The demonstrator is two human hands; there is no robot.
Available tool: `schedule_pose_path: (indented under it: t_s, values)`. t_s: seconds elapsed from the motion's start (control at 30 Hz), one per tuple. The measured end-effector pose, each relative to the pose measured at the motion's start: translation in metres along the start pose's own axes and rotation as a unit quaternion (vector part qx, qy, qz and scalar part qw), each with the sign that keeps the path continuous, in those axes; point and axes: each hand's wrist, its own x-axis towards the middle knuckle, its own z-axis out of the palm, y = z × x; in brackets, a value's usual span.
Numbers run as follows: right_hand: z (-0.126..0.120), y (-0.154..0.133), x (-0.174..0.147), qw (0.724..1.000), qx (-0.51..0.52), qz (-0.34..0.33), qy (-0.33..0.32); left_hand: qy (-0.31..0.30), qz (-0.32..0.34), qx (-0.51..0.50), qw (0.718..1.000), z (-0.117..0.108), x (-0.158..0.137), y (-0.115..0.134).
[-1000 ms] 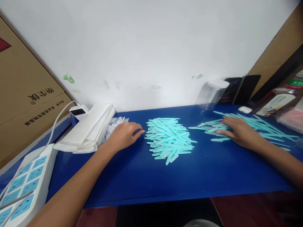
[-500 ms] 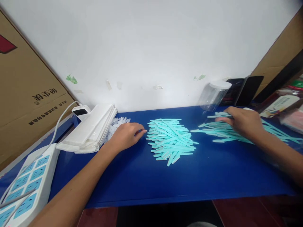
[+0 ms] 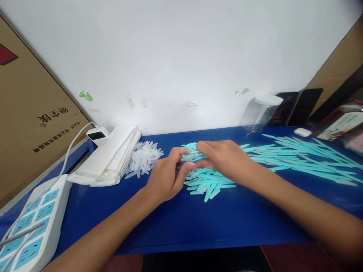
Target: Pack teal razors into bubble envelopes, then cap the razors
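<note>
Both hands meet over the middle heap of slim, tapered mint-green plastic sticks (image 3: 208, 185), which look like eyebrow razors. My left hand (image 3: 168, 173) has its thumb and fingers closed round the left end of a small bunch of mint-green sticks (image 3: 194, 156). From the right, my right hand (image 3: 224, 156) pinches the other end of that bunch. Fingers hide part of the bunch and the top of the heap. More mint-green sticks (image 3: 306, 158) lie spread out on the right. Left of my left hand is a pile of small, whitish, translucent pieces (image 3: 144, 156).
A stack of white flat packets (image 3: 107, 155) lies on the blue table (image 3: 181, 226) at left, near a power strip (image 3: 36, 223) with cables. Along the back right stand a clear jar (image 3: 261, 113) with a white lid, a phone (image 3: 304, 107) and a white earphone case (image 3: 302, 132).
My right hand has come left from the spread sticks to the middle heap, carrying sticks. My left hand has moved right and closed on the same bunch. The whitish pile is more exposed.
</note>
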Motion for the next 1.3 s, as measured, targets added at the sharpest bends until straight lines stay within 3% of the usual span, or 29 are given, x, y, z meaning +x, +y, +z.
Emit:
schedule_pose_path:
  t_s: [0.13, 0.23, 0.37, 0.5, 0.7, 0.87, 1.1, 1.3]
  values:
    - [0.010, -0.008, -0.006, 0.998, 0.015, -0.005, 0.068, 0.026, -0.028, -0.024, 0.999, 0.008, -0.003, 0.002]
    - [0.014, -0.012, -0.010, 0.994, 0.029, 0.001, 0.107, 0.031, 0.025, 0.008, 0.999, 0.013, -0.001, 0.001]
    - [0.014, -0.013, -0.014, 0.991, 0.061, 0.003, 0.115, 0.090, 0.083, 0.092, 0.988, 0.017, 0.001, -0.003]
    - [0.015, -0.002, -0.023, 0.988, 0.114, 0.026, 0.105, 0.135, 0.093, 0.125, 0.979, 0.015, 0.005, -0.011]
    - [0.015, 0.012, -0.030, 0.971, 0.230, 0.056, 0.045, 0.135, 0.115, 0.140, 0.974, 0.012, 0.009, -0.016]
    - [0.010, 0.016, -0.026, 0.950, 0.301, 0.069, 0.045, 0.142, 0.109, 0.134, 0.975, 0.008, 0.010, -0.018]
    - [0.008, 0.027, -0.027, 0.934, 0.329, 0.141, 0.015, 0.145, 0.116, 0.137, 0.973, 0.002, 0.012, -0.032]
    - [0.005, 0.027, -0.025, 0.945, 0.301, 0.122, 0.021, 0.155, 0.141, 0.134, 0.969, 0.003, 0.012, -0.030]
